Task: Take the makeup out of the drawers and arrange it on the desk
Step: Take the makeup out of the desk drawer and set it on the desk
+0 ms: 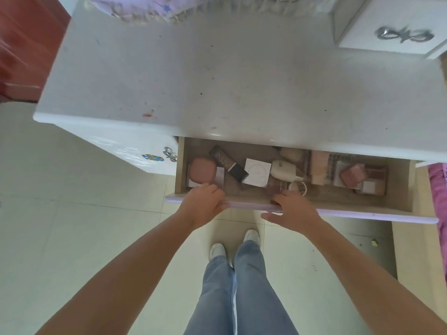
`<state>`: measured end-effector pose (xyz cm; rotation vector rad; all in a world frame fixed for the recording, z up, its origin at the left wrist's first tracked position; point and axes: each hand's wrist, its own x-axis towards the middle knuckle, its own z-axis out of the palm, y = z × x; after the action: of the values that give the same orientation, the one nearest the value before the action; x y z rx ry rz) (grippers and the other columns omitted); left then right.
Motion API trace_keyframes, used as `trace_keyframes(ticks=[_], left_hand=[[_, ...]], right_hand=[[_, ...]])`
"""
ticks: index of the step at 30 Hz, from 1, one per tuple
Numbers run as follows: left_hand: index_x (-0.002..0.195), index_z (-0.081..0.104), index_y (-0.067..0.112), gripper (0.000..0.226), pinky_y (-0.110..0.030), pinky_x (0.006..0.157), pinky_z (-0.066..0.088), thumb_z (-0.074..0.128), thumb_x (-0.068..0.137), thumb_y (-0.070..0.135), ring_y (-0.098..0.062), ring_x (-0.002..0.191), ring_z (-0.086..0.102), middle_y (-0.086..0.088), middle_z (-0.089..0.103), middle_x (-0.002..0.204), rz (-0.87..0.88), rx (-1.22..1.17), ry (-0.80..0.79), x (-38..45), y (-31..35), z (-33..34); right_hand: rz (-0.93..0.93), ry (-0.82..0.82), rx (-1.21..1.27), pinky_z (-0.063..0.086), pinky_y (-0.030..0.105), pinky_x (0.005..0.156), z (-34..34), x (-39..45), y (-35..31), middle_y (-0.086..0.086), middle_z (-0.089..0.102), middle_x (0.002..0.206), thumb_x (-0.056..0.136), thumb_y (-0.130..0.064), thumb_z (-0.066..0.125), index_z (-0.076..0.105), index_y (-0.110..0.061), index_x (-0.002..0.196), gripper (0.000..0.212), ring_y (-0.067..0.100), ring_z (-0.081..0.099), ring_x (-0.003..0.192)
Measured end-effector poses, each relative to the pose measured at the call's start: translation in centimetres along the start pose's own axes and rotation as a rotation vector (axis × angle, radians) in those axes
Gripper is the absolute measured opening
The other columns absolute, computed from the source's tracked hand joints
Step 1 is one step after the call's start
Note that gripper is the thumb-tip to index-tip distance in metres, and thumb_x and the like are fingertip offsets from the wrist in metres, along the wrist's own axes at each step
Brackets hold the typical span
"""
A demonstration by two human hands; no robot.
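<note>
The desk top [217,76] lies bare and wide, with only a white box [391,22] at its far right corner. The open drawer [338,212] is crowded: a pink compact [202,171], black tube [228,163], white square case [257,172] and cream bottle [284,169] lie close together, leaving narrow gaps along its front wall.

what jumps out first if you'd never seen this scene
The open drawer under the white desk, crowded with makeup, including a rounded pink compact at its left end. Next, the left hand and right hand at its front edge.
</note>
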<state>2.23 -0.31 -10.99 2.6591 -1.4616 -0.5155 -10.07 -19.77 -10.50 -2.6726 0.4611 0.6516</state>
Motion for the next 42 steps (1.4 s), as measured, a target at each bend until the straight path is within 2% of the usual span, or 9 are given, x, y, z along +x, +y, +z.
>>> trace_keyframes(ticks=[2,8,13,19,24,29,32,37,42], left_hand=[[0.112,0.052,0.011,0.028,-0.030,0.080,0.041,0.044,0.093,0.030,-0.023,0.104,0.049,-0.007,0.055,0.114,-0.193,-0.073,-0.118,1.2,-0.8,-0.2],[0.136,0.021,0.012,0.070,-0.039,0.101,0.036,0.061,0.079,0.006,-0.035,0.130,0.024,-0.017,0.022,0.140,-0.464,0.009,-0.257,5.0,-1.9,0.7],[0.139,0.014,0.019,0.075,-0.046,0.101,0.033,0.061,0.080,0.011,-0.042,0.133,0.017,-0.013,0.019,0.144,-0.462,0.048,-0.219,6.9,-2.9,3.4],[0.137,0.014,0.016,0.077,-0.041,0.088,0.045,0.064,0.079,0.010,-0.040,0.128,0.024,-0.015,0.020,0.141,-0.429,-0.040,-0.173,7.2,-4.1,3.6],[0.126,0.038,0.001,0.042,-0.034,0.085,0.046,0.049,0.086,0.006,-0.033,0.118,0.036,-0.018,0.032,0.131,-0.620,-0.010,-0.091,8.0,-3.5,2.9],[0.127,0.039,0.005,0.040,-0.036,0.092,0.040,0.044,0.092,0.024,-0.031,0.119,0.039,-0.016,0.041,0.130,-0.436,0.102,-0.108,8.0,-3.1,3.1],[0.125,0.041,0.005,0.034,-0.033,0.077,0.040,0.044,0.091,0.011,-0.031,0.108,0.050,-0.016,0.049,0.123,-0.176,0.138,-0.267,7.8,-2.9,3.2],[0.129,0.034,0.006,0.054,-0.037,0.090,0.041,0.060,0.083,0.015,-0.030,0.119,0.039,-0.015,0.039,0.129,-0.270,0.208,-0.279,7.7,-3.3,3.8],[0.131,0.031,0.005,0.042,-0.040,0.092,0.040,0.044,0.092,0.010,-0.032,0.116,0.042,-0.017,0.041,0.128,-0.197,0.309,-0.302,8.4,-3.4,4.3]], right_hand=[[-0.047,-0.032,0.090,0.038,0.031,0.086,-0.1,2.7,-2.2,0.005,0.052,0.118,0.085,-0.042,0.052,0.052,-0.015,0.118,0.043,0.024,0.045,0.113],[0.131,-0.040,-0.213,0.021,0.056,0.106,2.0,9.6,-5.7,0.013,0.012,0.149,0.087,-0.013,0.048,0.010,-0.025,0.143,0.069,0.034,0.010,0.137],[-0.016,0.027,-0.303,0.024,0.047,0.105,2.9,10.8,-2.9,0.013,0.027,0.142,0.086,-0.037,0.051,0.020,-0.022,0.141,0.064,0.032,0.029,0.126],[-0.104,0.049,-0.301,0.029,0.039,0.097,2.9,11.1,-1.6,0.011,0.031,0.139,0.083,-0.048,0.051,0.032,-0.021,0.135,0.061,0.030,0.033,0.121],[-0.049,0.095,-0.261,0.031,0.037,0.093,3.0,10.9,-1.5,0.011,0.039,0.131,0.079,-0.044,0.056,0.040,-0.027,0.130,0.056,0.030,0.037,0.118],[-0.033,0.105,-0.235,0.032,0.037,0.089,2.3,10.6,-1.7,0.014,0.040,0.128,0.078,-0.039,0.057,0.044,-0.024,0.126,0.052,0.032,0.038,0.115],[-0.044,0.079,-0.223,0.033,0.037,0.089,2.0,10.4,-1.6,0.013,0.040,0.127,0.078,-0.036,0.056,0.042,-0.024,0.128,0.053,0.032,0.038,0.114],[-0.077,0.089,-0.200,0.034,0.037,0.091,1.9,10.2,-1.4,0.015,0.042,0.126,0.077,-0.032,0.058,0.044,-0.022,0.128,0.054,0.033,0.040,0.113],[-0.098,0.074,-0.179,0.033,0.037,0.091,1.9,10.5,-1.1,0.013,0.041,0.126,0.079,-0.032,0.057,0.042,-0.022,0.128,0.053,0.032,0.039,0.114]])
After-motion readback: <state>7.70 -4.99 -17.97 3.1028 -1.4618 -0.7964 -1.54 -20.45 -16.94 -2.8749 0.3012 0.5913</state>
